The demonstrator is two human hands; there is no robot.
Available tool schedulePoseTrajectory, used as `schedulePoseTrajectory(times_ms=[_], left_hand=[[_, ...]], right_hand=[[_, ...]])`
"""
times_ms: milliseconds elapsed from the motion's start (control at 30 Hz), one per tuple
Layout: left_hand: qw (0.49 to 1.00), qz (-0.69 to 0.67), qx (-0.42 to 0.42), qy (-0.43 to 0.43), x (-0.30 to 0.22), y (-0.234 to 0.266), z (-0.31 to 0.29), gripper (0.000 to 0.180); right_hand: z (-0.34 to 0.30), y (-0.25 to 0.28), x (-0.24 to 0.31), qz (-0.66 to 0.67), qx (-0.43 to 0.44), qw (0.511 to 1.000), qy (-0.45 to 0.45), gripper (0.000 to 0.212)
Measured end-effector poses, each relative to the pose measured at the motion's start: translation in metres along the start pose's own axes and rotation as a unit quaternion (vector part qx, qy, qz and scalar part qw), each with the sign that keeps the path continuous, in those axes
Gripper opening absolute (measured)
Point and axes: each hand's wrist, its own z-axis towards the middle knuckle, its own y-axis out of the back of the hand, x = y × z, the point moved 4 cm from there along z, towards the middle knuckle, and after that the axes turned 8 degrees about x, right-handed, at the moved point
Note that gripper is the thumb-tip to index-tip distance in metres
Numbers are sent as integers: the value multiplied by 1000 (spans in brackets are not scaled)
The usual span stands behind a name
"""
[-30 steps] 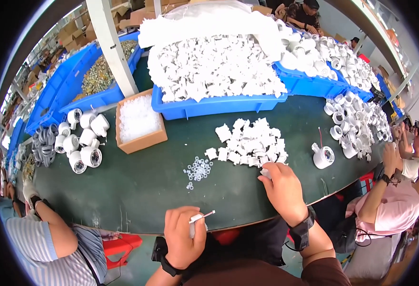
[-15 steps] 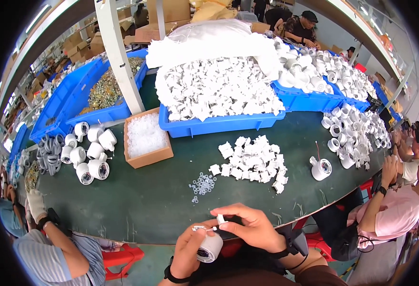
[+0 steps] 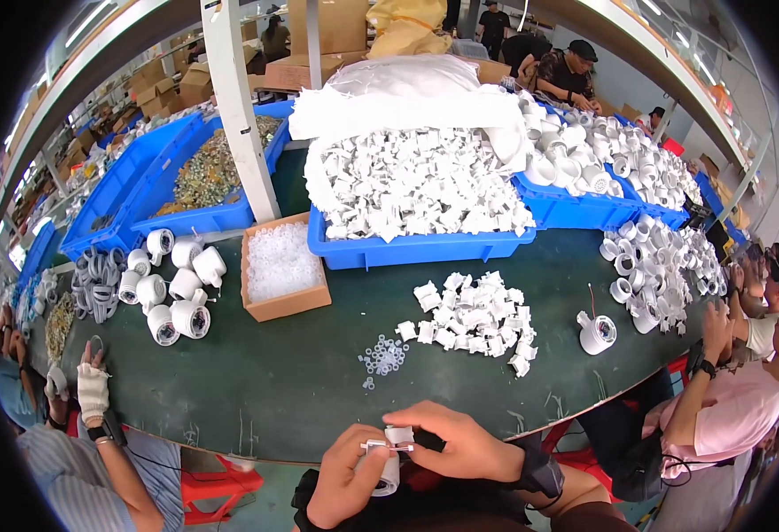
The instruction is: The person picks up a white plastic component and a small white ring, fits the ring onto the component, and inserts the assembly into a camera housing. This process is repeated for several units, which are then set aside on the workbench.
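My left hand is closed round a white cylindrical housing, held low in front of the table's edge. Part of that housing is hidden behind my fingers. Between the fingertips of my right hand is a small white plastic bracket, right above the housing and close to my left thumb. A thin, light-coloured wire or pin crosses between the two hands. Whether bracket and housing touch cannot be made out. Ahead on the table lie a pile of similar brackets and a scatter of small translucent rings.
A cardboard box of clear plastic bits stands before a blue bin heaped with white parts. White housings cluster left; another housing stands right. Co-workers sit on both sides, one wearing a white glove. A white post rises behind.
My hands have drawn closer together, bringing the bracket down against the top area of the housing. The left-hand co-worker's gloved hand has shifted. The whole view has tilted slightly.
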Motion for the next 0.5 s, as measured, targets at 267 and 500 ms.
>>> schedulePoseTrajectory(times_ms=[267,500], left_hand=[[987,84,-135,-17,1,2,-3,11],[942,274,-186,-50,-17,-3,14,25]], right_hand=[[-4,-9,-17,178,-21,980,-82,33],[4,-16,10,144,-87,984,-58,41]])
